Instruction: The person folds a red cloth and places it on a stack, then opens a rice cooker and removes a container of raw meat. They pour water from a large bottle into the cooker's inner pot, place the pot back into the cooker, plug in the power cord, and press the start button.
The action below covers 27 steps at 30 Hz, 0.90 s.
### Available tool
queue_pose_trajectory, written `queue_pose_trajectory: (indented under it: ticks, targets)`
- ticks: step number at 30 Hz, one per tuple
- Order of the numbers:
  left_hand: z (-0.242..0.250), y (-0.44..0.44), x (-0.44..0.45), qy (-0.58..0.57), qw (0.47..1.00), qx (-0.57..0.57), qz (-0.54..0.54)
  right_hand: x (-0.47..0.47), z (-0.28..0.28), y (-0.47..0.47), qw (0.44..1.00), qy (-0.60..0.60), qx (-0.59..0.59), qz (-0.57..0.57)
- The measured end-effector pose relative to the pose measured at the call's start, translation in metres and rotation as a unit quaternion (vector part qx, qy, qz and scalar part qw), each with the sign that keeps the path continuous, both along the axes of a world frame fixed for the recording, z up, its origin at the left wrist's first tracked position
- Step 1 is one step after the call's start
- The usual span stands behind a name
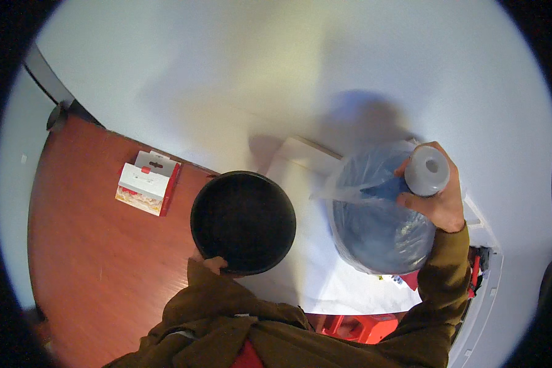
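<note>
My left hand (214, 264) grips the lower rim of a round black container (244, 221). Its inside is too dark to make out, and most of my fingers are hidden beneath it. My right hand (437, 207) is closed around the neck of a large blue water jug (377, 234), just under its pale cap (427, 170). The cap has a round recess in its top. Clear plastic film (345, 193) covers the jug loosely, with a loose fold reaching out to the left. The jug is some way to the right of the black container.
A white and red carton (145, 184) with a handle slot lies on the reddish-brown wooden surface (106, 257) to the left. A pale block or box (299, 156) sits by the wall between container and jug. Below the white surface (363, 299), a red plastic stool (372, 326) shows.
</note>
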<state>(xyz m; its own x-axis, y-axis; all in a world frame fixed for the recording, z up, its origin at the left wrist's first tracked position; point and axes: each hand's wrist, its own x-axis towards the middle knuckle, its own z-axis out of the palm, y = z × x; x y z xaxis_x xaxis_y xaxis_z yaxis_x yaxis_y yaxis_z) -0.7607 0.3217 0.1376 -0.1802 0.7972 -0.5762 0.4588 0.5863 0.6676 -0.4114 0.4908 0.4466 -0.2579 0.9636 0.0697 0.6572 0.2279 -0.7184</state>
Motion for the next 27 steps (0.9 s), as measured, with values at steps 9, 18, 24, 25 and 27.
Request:
queue_pose_trajectory:
  ticks: [9, 18, 24, 25, 27]
  targets:
    - [-0.029, 0.009, -0.009, 0.051, 0.980, -0.191, -0.029, 0.038, -0.002, -0.048, 0.981, 0.092, 0.074, -0.152]
    - [-0.006, 0.000, 0.002, 0.001, 0.980, -0.193, 0.044, 0.078, -0.006, -0.075, 0.921, 0.174, 0.117, -0.329]
    - [-0.026, 0.011, 0.010, -0.029, 0.907, -0.387, 0.163, 0.088, -0.015, -0.092, 0.869, 0.180, 0.180, -0.423]
    - [-0.025, 0.009, 0.009, -0.006, 0.932, -0.347, 0.106, 0.085, -0.018, -0.095, 0.855, 0.174, 0.188, -0.451]
    - [-0.025, 0.002, 0.016, 0.033, 0.951, -0.301, 0.053, 0.075, -0.026, -0.105, 0.838, 0.191, 0.226, -0.458]
